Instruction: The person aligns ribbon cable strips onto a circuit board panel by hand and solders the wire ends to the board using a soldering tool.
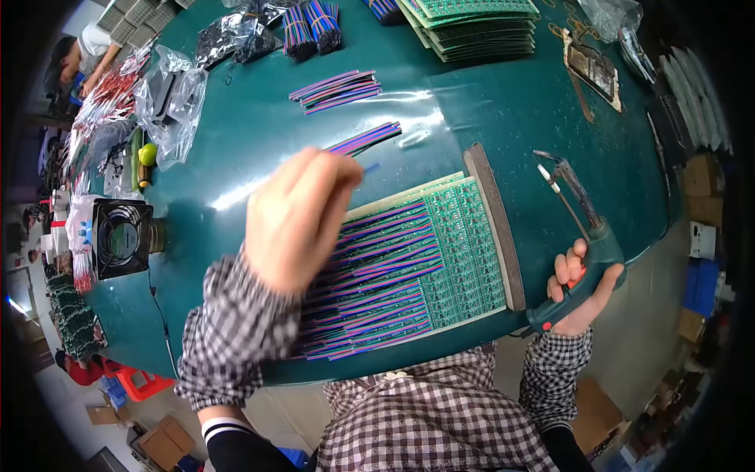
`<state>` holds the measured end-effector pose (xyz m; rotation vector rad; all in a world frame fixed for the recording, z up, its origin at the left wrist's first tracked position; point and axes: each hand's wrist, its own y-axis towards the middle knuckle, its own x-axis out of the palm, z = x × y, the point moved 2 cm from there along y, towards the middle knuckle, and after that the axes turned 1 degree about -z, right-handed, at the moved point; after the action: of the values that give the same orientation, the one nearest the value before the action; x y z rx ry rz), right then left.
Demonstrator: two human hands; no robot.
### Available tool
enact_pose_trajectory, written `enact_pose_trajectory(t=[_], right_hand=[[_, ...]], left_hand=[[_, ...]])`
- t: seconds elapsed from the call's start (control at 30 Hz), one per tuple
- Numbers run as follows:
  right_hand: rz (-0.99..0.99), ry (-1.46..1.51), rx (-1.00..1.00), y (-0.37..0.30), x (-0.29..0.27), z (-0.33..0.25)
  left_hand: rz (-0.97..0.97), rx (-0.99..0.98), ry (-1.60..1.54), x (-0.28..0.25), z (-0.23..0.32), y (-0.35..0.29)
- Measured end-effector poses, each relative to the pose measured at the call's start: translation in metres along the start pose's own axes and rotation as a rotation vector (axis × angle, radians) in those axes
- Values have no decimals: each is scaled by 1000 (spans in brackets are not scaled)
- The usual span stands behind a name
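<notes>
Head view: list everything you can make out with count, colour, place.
Table: one, green, centre
Board panel: one on top, green, near edge
Laid wires: many, multicoloured, across panel
Bar: one, brownish, panel's right edge
Loose bundles: two, multicoloured, beyond panel
Tied bundles: at least three, multicoloured, far side
Board stack: one, green, far side
Fan: one, black, left
Plastic bags: several, clear, left and far
Leads: uncountable, red and white, left
Stool: one, red, lower left
Cardboard boxes: several, brown, floor
Soldering gun: one, dark green, right
Left hand: one, bare, over wires
Right hand: one, bare, gripping gun
</notes>
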<state>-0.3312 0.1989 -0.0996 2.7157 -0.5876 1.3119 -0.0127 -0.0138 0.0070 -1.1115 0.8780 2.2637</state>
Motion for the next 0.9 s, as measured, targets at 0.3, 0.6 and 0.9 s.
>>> enact_pose_trajectory(t=[0.3,0.6,0.9], right_hand=[[-11,-205,-117,-67,19,-14],[31,-326,20,-115,23,-21],[126,-797,199,-131,55,-22]], left_hand=[[-291,123,101,60,80,-64],[-103,178,139,69,78,-72],[-79,163,100,69,76,-71]])
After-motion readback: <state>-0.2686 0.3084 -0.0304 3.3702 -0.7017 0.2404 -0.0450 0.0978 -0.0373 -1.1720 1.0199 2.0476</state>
